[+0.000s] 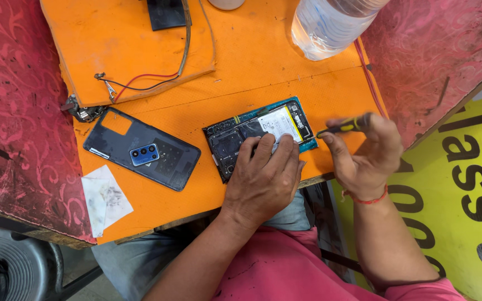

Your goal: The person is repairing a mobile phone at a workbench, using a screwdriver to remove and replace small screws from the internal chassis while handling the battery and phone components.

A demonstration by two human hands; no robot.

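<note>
The left hand (263, 178) lies flat, open, on the opened phone (260, 136). Just beside it, the right hand (364, 159) has its grip closed on a screwdriver (344, 127).

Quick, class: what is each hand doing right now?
Left hand: open, pressing flat on the opened phone.
Right hand: closed, holding a screwdriver.

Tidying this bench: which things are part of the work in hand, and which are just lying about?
In use: opened phone under the left hand; screwdriver in the right hand; removed back cover.
Lying about: water bottle, clip leads, paper scrap.
</note>
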